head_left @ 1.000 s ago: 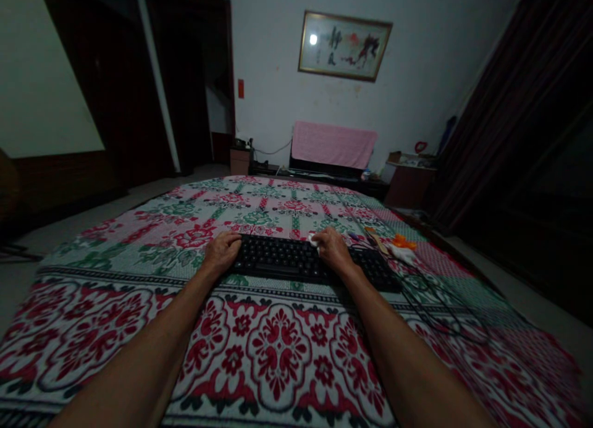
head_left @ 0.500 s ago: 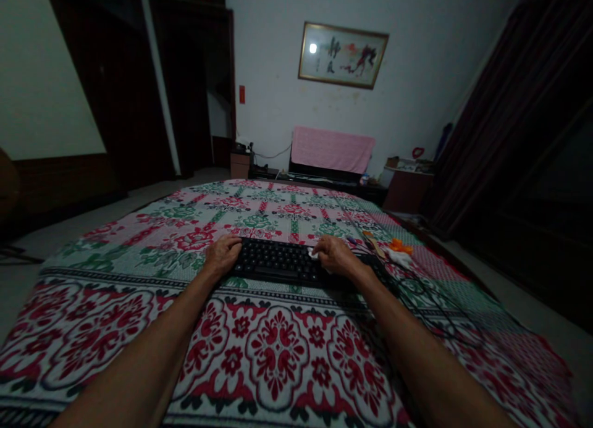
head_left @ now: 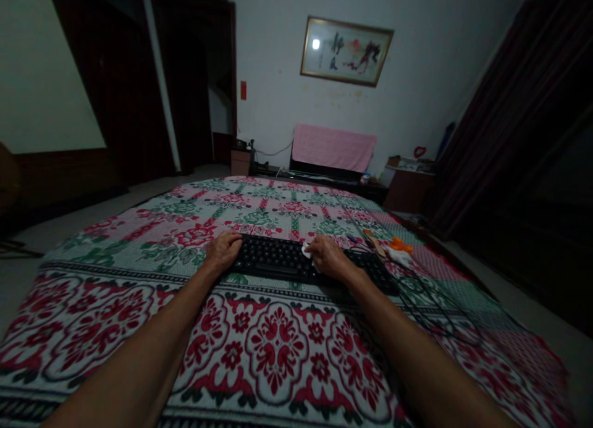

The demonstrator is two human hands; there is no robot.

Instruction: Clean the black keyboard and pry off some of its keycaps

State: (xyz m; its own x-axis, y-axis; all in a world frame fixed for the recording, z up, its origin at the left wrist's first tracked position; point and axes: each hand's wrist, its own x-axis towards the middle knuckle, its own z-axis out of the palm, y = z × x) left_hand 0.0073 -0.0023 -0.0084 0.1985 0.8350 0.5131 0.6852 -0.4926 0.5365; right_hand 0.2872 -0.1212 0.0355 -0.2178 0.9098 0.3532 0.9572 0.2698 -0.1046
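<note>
A black keyboard (head_left: 271, 255) lies flat on a patterned red, green and white cloth (head_left: 278, 348). My left hand (head_left: 224, 251) grips the keyboard's left end, thumb along its edge. Over the keys right of the middle is my right hand (head_left: 328, 255), its fingers closed on a small white wipe (head_left: 306, 250) that touches the keys. The hand hides part of the keyboard and most of the wipe.
Right of the keyboard lie an orange item (head_left: 401, 245), a white crumpled piece (head_left: 399, 257), a flat tan stick (head_left: 374, 243) and a black cable (head_left: 430, 310). Beyond the cloth, a pink towel (head_left: 334, 146) covers something on a low cabinet.
My right hand has slid slightly left over the keys with the white wipe, uncovering more of the keyboard's right end. The left hand keeps its place.
</note>
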